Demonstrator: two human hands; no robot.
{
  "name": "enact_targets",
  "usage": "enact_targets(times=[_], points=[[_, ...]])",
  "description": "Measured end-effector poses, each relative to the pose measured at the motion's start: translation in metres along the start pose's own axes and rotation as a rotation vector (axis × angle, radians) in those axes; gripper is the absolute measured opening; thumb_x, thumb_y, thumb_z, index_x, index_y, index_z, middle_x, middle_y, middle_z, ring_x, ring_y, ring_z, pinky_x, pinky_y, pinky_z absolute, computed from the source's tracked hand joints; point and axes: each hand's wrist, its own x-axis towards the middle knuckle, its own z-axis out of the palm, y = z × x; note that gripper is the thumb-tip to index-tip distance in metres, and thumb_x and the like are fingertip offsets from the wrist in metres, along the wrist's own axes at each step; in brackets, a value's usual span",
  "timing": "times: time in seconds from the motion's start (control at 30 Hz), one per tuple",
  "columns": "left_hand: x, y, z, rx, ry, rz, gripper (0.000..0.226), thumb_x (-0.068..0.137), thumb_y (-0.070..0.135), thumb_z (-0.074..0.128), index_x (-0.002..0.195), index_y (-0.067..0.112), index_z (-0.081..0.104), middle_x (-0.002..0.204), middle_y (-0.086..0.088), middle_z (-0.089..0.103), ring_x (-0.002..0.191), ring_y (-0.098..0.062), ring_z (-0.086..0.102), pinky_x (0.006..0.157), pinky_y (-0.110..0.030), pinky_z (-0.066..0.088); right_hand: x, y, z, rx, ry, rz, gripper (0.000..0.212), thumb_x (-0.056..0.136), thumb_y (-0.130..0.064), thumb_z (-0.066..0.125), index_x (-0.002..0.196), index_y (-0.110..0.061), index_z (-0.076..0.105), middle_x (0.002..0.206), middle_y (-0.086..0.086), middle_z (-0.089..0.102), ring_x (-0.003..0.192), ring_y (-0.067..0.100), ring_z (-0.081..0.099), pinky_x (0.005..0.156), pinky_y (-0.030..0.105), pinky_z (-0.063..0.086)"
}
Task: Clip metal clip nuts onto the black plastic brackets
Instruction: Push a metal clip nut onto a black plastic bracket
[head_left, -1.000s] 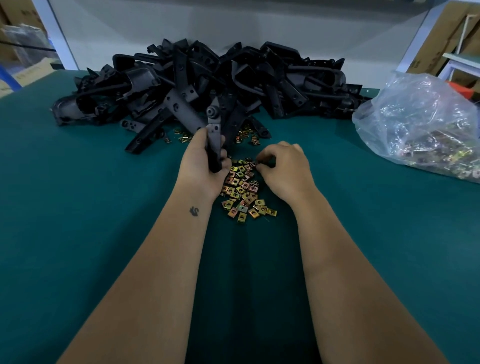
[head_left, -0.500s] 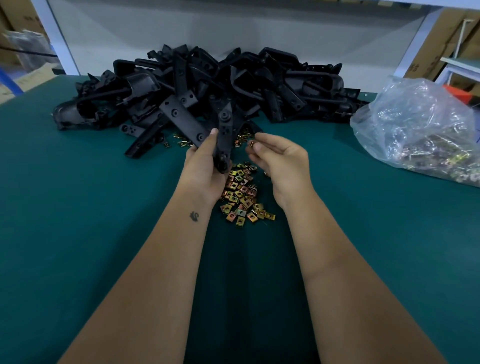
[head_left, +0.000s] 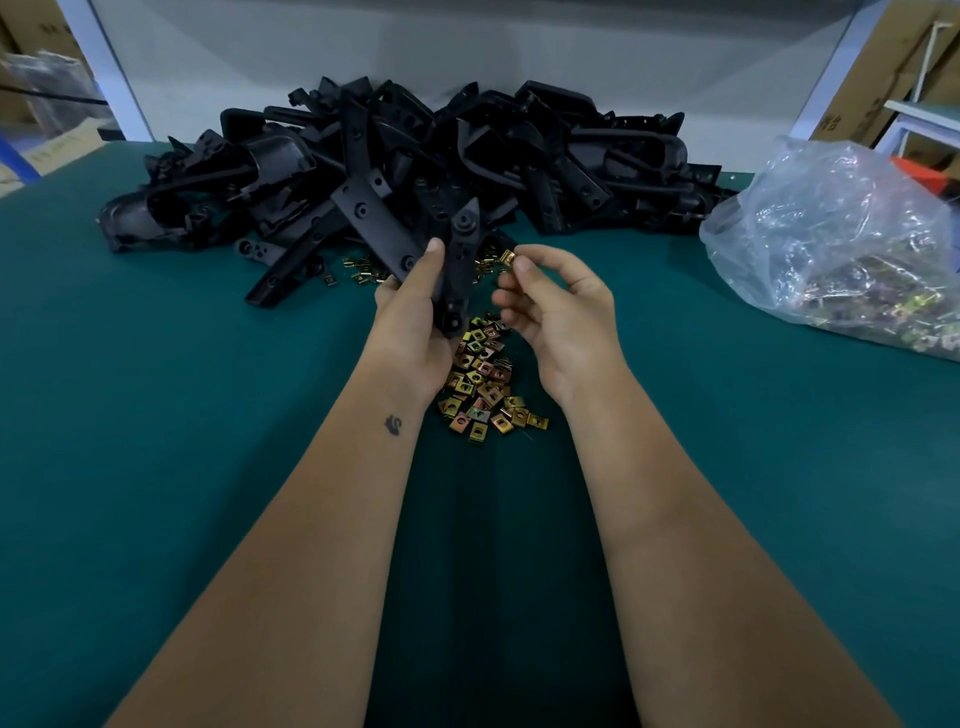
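**Bracket in one grip, clip nut in the other**

My left hand (head_left: 415, 317) is wrapping its grip around a long black plastic bracket (head_left: 460, 265), holding it upright above the green desk (head_left: 156, 415). My right hand (head_left: 558, 312) is pinching one small brass-coloured metal clip nut (head_left: 507, 256) at 3 o'clock of the bracket, just beside it. A loose heap of clip nuts (head_left: 485, 382) is lying at 6 o'clock below my hands, the black bracket pile (head_left: 415, 161) at 12, and a clear plastic bag (head_left: 841, 244) at 2.

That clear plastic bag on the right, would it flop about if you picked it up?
Probably. The clear bag looks thin and crinkled, slumping on the green table, so it would likely sag. The metal clips pooled low inside suggest bottom-heavy weight, and they might shift when lifted.
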Motion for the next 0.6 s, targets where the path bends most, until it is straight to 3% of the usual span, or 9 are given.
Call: enact_targets(times=[0.07, 0.23, 0.47, 0.6], points=[[-0.003, 0.0, 0.002, 0.001, -0.014, 0.008, 0.055, 0.093, 0.039, 0.067, 0.14, 0.017, 0.047, 0.124, -0.001, 0.068, 0.102, -0.011, 0.069, 0.069, -0.023, 0.055, 0.0, -0.001, 0.003, 0.057, -0.007, -0.008, 0.012, 0.093, 0.001, 0.06, 0.092, -0.007, 0.069, 0.076, 0.007, 0.07, 0.068, 0.016, 0.068, 0.064, 0.023, 0.055], [-0.007, 0.001, 0.002, 0.001, -0.01, 0.047, 0.063, 0.087, 0.029, 0.075, 0.14, 0.012, 0.046, 0.127, -0.005, 0.067, 0.106, -0.015, 0.069, 0.072, -0.022, 0.054, -0.002, -0.003, 0.009, 0.119, -0.011, -0.034, 0.015, 0.088, 0.007, 0.063, 0.084, -0.006, 0.068, 0.079, 0.009, 0.069, 0.069, 0.016, 0.067, 0.066, 0.023, 0.055], [-0.009, -0.002, 0.003, 0.004, -0.026, 0.079, 0.05, 0.085, 0.013, 0.077, 0.122, 0.017, 0.042, 0.111, -0.002, 0.068, 0.077, -0.005, 0.073, 0.06, -0.018, 0.054, -0.003, -0.003, 0.012, 0.028, -0.015, -0.021, 0.014, 0.087, 0.006, 0.065, 0.088, -0.008, 0.07, 0.082, 0.008, 0.07, 0.072, 0.015, 0.068, 0.069, 0.026, 0.056], [-0.007, -0.003, 0.002, -0.002, -0.085, 0.097, 0.057, 0.084, 0.008, 0.077, 0.129, 0.014, 0.042, 0.112, -0.006, 0.069, 0.086, -0.011, 0.074, 0.071, -0.024, 0.057, -0.003, -0.002, 0.011, -0.011, -0.026, -0.026, 0.014, 0.087, 0.003, 0.066, 0.087, -0.01, 0.071, 0.085, 0.009, 0.07, 0.075, 0.016, 0.067, 0.071, 0.028, 0.055]])
